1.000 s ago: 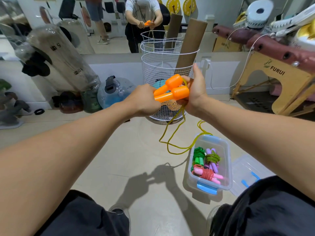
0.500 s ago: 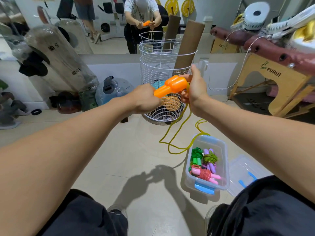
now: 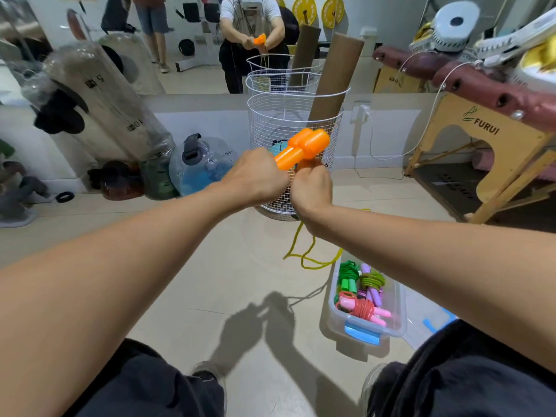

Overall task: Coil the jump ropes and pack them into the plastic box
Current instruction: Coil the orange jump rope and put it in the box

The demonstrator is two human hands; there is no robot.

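A: Report the grip state, nearest items first.

B: Below the grip and nearest the viewer, the person's dark-trousered knees [image 3: 144,383] frame a beige tiled floor [image 3: 186,284]. Below and right of the grip sits the clear rectangular plastic box with a blue latch [image 3: 364,334]. Inside it lie three coiled jump ropes: a pink-handled rope wound in red cord [image 3: 362,308], a purple-handled rope wound in olive cord [image 3: 372,282] and a green rope [image 3: 348,273]. Just right of the box, a clear lid with blue clips [image 3: 433,322] lies on the floor, partly hidden by the right forearm.

A: And the grip itself?

B: The left hand [image 3: 255,179] is clenched round the lower ends of the two orange plastic jump-rope handles [image 3: 304,147], which slant up and to the right out of the fist. The right hand [image 3: 313,191] is curled tight just right of the left, touching it, below the handles; its fingers face away, so whether they pinch the cord cannot be told. The yellow rope cord [image 3: 304,254] hangs down from beneath the grip and loops onto the floor beside the box's far end.

A: Beyond the grip?

B: Directly behind it stands a white wire-mesh basket [image 3: 270,121] holding a brown cardboard tube [image 3: 334,76]. Left of it, a clear blue-tinted water weight [image 3: 201,164]; right, a wooden folding table marked FURUI [image 3: 484,136].
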